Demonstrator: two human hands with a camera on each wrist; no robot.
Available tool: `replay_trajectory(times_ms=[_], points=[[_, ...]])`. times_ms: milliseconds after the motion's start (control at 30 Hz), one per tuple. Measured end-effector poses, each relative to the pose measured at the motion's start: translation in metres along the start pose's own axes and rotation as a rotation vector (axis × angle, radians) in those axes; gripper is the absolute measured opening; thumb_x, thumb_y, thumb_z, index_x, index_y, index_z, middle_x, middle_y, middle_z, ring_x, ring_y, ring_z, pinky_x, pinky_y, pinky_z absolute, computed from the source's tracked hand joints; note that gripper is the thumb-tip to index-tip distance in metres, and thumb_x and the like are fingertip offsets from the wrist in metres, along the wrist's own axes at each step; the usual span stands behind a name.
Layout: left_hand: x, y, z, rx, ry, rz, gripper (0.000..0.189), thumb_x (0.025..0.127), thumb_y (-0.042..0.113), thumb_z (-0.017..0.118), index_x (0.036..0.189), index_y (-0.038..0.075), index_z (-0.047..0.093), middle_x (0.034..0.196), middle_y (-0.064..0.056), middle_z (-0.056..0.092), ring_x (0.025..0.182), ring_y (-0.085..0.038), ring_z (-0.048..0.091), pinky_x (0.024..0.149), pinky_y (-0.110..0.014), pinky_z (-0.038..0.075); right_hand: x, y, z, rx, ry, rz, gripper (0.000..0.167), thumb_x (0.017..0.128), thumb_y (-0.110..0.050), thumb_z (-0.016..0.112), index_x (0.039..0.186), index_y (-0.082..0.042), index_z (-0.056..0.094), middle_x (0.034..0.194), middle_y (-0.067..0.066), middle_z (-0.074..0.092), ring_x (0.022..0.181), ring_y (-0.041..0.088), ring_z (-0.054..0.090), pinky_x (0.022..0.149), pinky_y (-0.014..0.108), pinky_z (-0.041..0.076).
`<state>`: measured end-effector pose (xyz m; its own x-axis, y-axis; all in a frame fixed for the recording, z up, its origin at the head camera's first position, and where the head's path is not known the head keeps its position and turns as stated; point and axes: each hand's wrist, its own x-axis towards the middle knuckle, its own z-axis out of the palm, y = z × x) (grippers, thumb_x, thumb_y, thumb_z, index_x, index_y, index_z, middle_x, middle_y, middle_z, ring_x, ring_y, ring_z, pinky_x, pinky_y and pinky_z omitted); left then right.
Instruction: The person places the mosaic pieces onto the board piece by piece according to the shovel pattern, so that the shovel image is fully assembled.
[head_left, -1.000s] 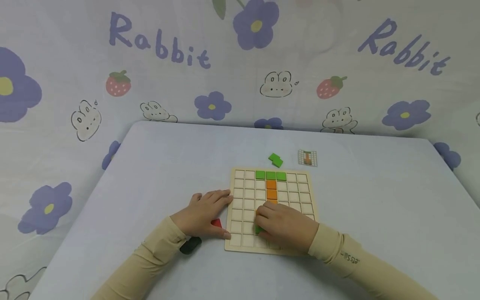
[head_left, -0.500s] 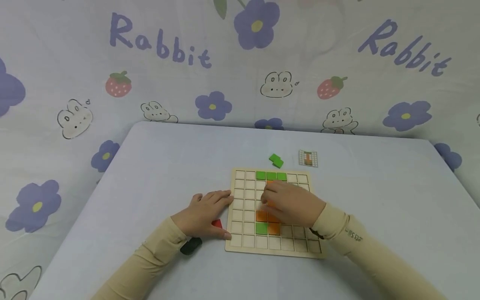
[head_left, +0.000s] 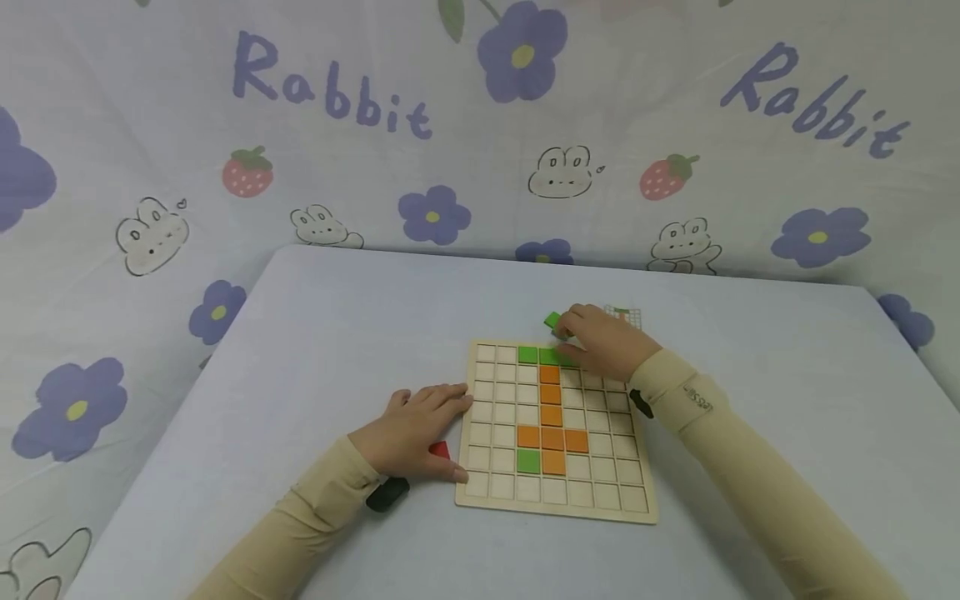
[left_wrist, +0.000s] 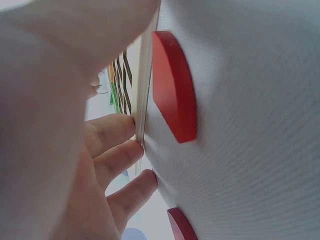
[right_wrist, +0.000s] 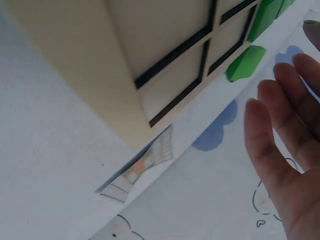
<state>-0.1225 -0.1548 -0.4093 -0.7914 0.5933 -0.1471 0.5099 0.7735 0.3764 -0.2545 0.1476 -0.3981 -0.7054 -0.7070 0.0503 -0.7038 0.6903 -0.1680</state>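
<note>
Across the head view, the right hand [head_left: 603, 337] has moved away from the middle of the wooden grid board [head_left: 502, 459] and is now at its far edge, just beside a loose green tile [head_left: 552, 320] on the counter [head_left: 337, 325]. That uncovers the laid pattern: a column of orange tiles [head_left: 552, 438] widening into a row of three, one green tile [head_left: 528, 462] in a nearer row and a green row [head_left: 527, 355] at the far side, its right end under the hand. Work seems to have turned, for now, from the laid tiles to the spare ones. The picture card [head_left: 622, 315] is now partly covered by the hand. The left hand [head_left: 412, 433] has stayed at the board's left edge. From the left wrist, its fingers are straight and spread, fingertips at the board's edge and nothing gripped, with a red piece [left_wrist: 174, 90] lying close by. From the right wrist, the fingers look loosely parted and holding nothing, near the loose tile, though the tilted, soft picture leaves any contact unclear.
</note>
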Motion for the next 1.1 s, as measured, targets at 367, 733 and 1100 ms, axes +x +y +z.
replay_trajectory(times_ms=[367, 733, 1100], points=[[0.002, 0.003, -0.002, -0.008, -0.016, -0.003, 0.092, 0.079, 0.056, 0.071, 0.148, 0.009, 0.034, 0.155, -0.008, 0.029, 0.142, -0.029, 0.026, 0.102, -0.066, 0.023, 0.017, 0.025, 0.007, 0.037, -0.079, 0.095, 0.032, 0.093, -0.028, 0.063, 0.115, -0.005, 0.060, 0.106, 0.008, 0.059, 0.095, 0.021, 0.060, 0.083, 0.037, 0.051], [0.003, 0.007, -0.005, -0.019, -0.016, -0.007, 0.091, 0.078, 0.055, 0.072, 0.147, 0.008, 0.035, 0.154, -0.009, 0.030, 0.141, -0.030, 0.028, 0.101, -0.066, 0.024, 0.023, 0.025, 0.005, 0.022, -0.137, 0.126, 0.033, 0.092, -0.024, 0.066, 0.117, -0.004, 0.057, 0.108, 0.011, 0.061, 0.097, 0.023, 0.061, 0.085, 0.039, 0.051], [0.003, 0.005, -0.007, -0.014, -0.019, -0.025, 0.092, 0.078, 0.057, 0.071, 0.148, 0.010, 0.034, 0.155, -0.008, 0.030, 0.142, -0.029, 0.027, 0.102, -0.066, 0.023, 0.029, 0.026, -0.001, 0.055, -0.158, 0.120, 0.033, 0.092, -0.022, 0.065, 0.118, -0.003, 0.057, 0.108, 0.011, 0.060, 0.098, 0.023, 0.061, 0.086, 0.039, 0.050]])
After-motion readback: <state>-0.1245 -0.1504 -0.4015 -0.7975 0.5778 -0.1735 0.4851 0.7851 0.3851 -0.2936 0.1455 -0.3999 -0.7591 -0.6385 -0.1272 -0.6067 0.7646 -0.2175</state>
